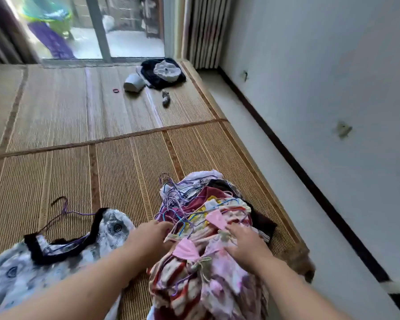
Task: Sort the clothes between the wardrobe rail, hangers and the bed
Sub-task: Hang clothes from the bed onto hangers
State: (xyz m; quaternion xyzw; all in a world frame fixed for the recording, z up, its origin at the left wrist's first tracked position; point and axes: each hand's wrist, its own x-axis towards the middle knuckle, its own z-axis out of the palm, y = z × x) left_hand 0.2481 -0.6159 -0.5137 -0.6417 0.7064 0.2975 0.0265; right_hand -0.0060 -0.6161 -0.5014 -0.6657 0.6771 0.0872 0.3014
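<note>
Head view, left hand (148, 236) at tangled hangers (171, 215) on clothes pile (194, 292), grip impossible to tell, right hand (245, 243) spread flat on pile, woven mat (116, 172) beneath

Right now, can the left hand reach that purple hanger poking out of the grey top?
Probably yes. The left hand is at the edge of the clothes pile, and the purple hanger lies off to its left on the mat, its hook uncovered; only the flat grey top lies between.

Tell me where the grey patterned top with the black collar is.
The grey patterned top lies at lower left in the head view, on the woven mat, just left of the left hand and the heap of clothes.
</note>
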